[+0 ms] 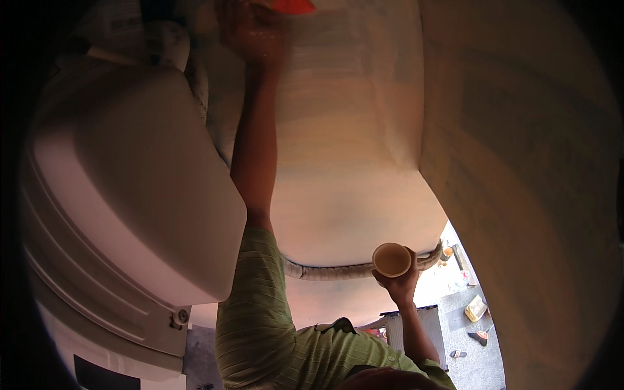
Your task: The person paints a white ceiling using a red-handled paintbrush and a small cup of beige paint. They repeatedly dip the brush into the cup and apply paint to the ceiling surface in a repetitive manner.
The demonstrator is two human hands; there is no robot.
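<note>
Far left: one white moulded housing (156, 188), large, with round-edged front and parallel ridges along its lower side; a small dark fitting (179, 318) at its lower right corner. Above it, in shadow, a pale rounded object (170, 45), kind not discernible.

Left of centre: one arm in a green short-sleeved shirt (257, 305), extended to the upper edge. Left hand (255, 32), blurred, fingers curled on a red-orange flat piece (291, 6), which is partly cut off by the upper edge and lies against or just before the panel; contact cannot be told.

Centre: one pale panel (344, 130), streaked and smeared; a ribbed edging strip (344, 270) curves along its lower border.

Right of centre, well apart from the left hand: right hand (402, 283), clasped around a pale cup (392, 250), mouth toward the viewer. Below, beside the forearm, a grey box (429, 325).

Lower right: grey floor (465, 374) bearing a yellowish package (476, 309) and a slipper (458, 354).

Far right: one large curved brownish surface (526, 195), dim.
</note>
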